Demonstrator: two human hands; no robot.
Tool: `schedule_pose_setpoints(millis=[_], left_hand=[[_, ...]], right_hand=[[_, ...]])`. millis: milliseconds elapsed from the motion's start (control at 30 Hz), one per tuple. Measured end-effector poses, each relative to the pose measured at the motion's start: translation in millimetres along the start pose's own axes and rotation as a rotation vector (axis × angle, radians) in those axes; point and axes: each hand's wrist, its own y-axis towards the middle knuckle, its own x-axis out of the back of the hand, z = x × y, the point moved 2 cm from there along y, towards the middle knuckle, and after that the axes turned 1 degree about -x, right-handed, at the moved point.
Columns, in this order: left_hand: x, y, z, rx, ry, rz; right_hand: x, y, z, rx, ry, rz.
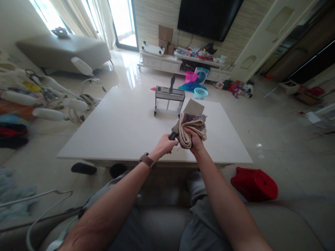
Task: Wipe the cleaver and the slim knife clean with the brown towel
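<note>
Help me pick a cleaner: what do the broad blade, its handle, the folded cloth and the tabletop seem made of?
Broad blade: probably metal, dull satin; thin, flat, grey.
Handle: black, perhaps plastic; too small to tell.
Folded cloth: textile, likely pile fabric; fuzzy brown face, soft folds.
Tabletop: white, smooth, slightly glossy; painted wood or stone, unclear.

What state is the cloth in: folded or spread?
Folded: the cloth in the right hand shows stacked layers and a rounded bend.
</note>
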Motion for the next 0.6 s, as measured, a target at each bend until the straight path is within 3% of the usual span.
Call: schedule_pose_setpoints(millis=[600], left_hand=[[0.7,-0.1,-0.8,0.017,-0.01,0.004]], right_hand=[[2.0,1.2,-1.4,0.011,-0.008,0.003]])
